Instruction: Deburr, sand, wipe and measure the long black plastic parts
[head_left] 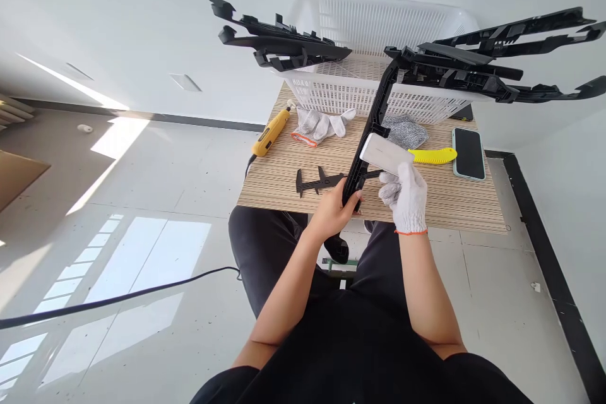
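Sunlight falls across the pale tiled floor [161, 189] on the left, where a brown cardboard box [19, 178] is cut off. On the striped wood-grain table [274, 192], a yellow handheld power tool [271, 133] lies at the left edge beside a white knitted glove with an orange cuff [319, 125]. Behind stands a white slatted plastic basket [331, 93], black moulded plastic parts [293, 44] jutting over its left and right sides; its bottom is hidden, and some right-hand pieces run out of view. Nearer, a black caliper [315, 183] lies partly covered by a long black plastic strip [377, 104]. The bare left hand [332, 211] grips that strip near the table's near edge; I can't tell whether its far end touches the basket. The gloved right hand [408, 199] pinches a flat white block [384, 153] against or just over the strip. This block and strip partly mask a grey knitted bundle [408, 132]. Rightward lie a yellow wavy-edged handle [435, 156] and a dark-screened phone [468, 153].
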`<state>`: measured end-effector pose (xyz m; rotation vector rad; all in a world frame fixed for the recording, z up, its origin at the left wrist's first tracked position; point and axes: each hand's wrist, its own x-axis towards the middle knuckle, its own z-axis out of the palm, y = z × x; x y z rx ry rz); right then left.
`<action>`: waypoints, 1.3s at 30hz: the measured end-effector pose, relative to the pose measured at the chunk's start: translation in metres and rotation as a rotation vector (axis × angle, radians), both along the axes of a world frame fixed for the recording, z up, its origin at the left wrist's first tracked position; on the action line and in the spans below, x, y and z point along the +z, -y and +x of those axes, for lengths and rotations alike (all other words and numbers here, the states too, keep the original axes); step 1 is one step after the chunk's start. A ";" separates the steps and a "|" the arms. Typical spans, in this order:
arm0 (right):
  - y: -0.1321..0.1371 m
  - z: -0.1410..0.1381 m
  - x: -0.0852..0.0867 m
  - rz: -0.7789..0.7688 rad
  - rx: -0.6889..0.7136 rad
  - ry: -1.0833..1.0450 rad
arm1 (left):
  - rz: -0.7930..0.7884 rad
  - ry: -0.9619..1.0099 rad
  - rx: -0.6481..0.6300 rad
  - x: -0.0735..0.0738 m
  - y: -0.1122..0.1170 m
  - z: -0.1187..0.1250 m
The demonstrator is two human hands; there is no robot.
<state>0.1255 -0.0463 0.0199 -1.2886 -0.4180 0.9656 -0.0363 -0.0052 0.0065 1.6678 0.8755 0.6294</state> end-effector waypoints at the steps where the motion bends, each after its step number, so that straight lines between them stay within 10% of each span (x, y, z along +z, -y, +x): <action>1: 0.000 0.000 0.000 0.004 -0.005 -0.007 | -0.002 0.002 -0.001 0.000 0.000 0.000; 39: -0.004 0.002 -0.003 0.034 -0.006 -0.023 | 0.030 -0.010 0.019 0.000 0.000 -0.002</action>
